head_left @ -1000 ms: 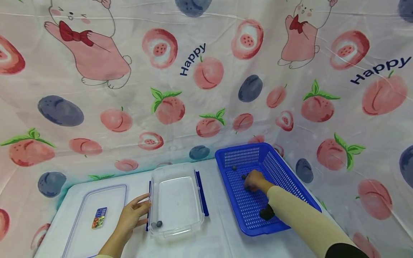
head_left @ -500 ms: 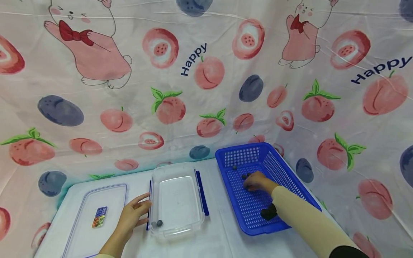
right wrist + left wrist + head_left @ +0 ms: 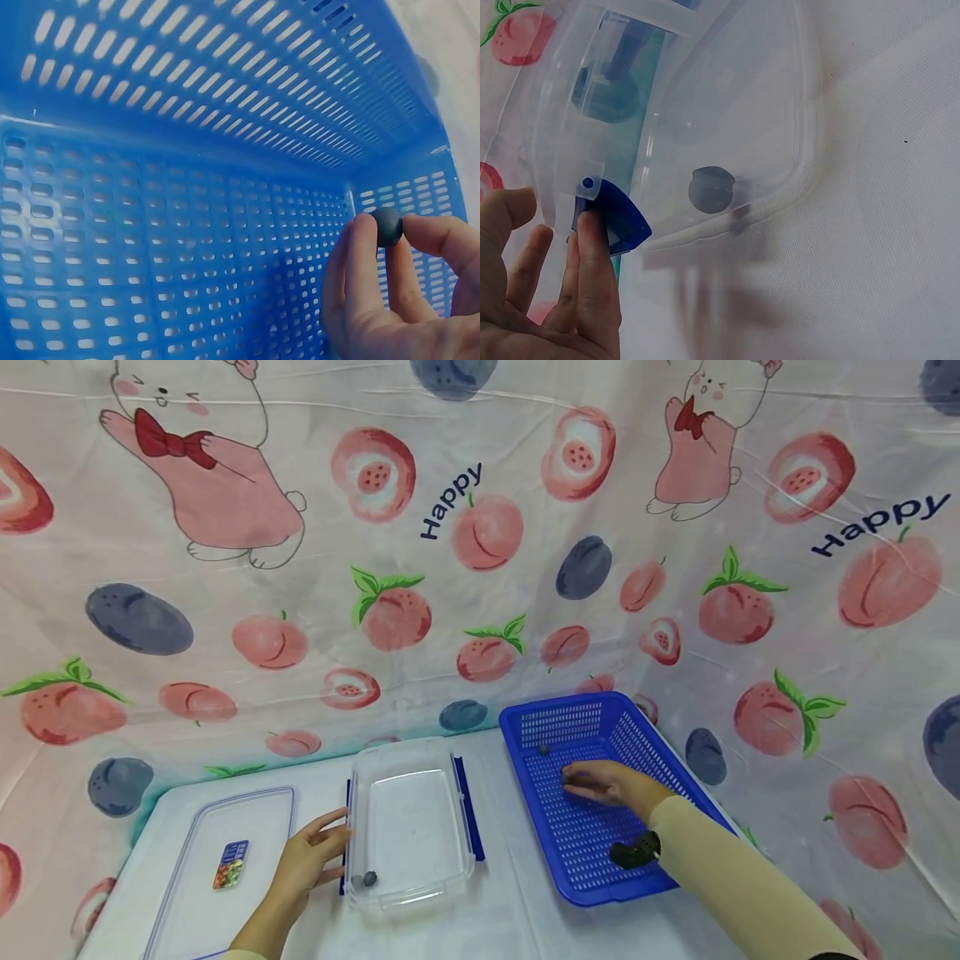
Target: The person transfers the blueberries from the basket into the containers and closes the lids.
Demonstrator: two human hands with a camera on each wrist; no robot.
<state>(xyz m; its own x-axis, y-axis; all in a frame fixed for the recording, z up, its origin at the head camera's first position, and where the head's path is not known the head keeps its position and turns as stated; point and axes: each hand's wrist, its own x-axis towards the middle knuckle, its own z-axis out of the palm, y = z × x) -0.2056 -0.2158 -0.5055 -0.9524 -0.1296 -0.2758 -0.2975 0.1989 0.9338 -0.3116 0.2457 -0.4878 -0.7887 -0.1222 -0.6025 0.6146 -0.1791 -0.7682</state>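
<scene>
My right hand (image 3: 618, 785) is raised inside the blue slotted basket (image 3: 551, 847) and pinches a dark blueberry (image 3: 388, 226) between thumb and fingertips. Another blueberry (image 3: 544, 749) lies near the basket's far left corner; any others under the hand are hidden in the head view. My left hand (image 3: 303, 860) rests its extended fingers against the left side of a clear plastic container (image 3: 412, 827). In the left wrist view those fingers touch its blue latch (image 3: 622, 217), with the thumb apart. One blueberry (image 3: 712, 190) sits in the container's near left corner.
A clear lid (image 3: 180, 881) with a small printed label (image 3: 231, 864) lies flat at the left of the white table (image 3: 510, 893). The container's right-hand blue latch (image 3: 469, 810) hangs folded outward. A fruit-patterned curtain (image 3: 420, 693) rises directly behind the table.
My right hand has lifted off the basket floor and turned, and a pinched blueberry now shows at its fingertips. The left hand and container have stayed in place.
</scene>
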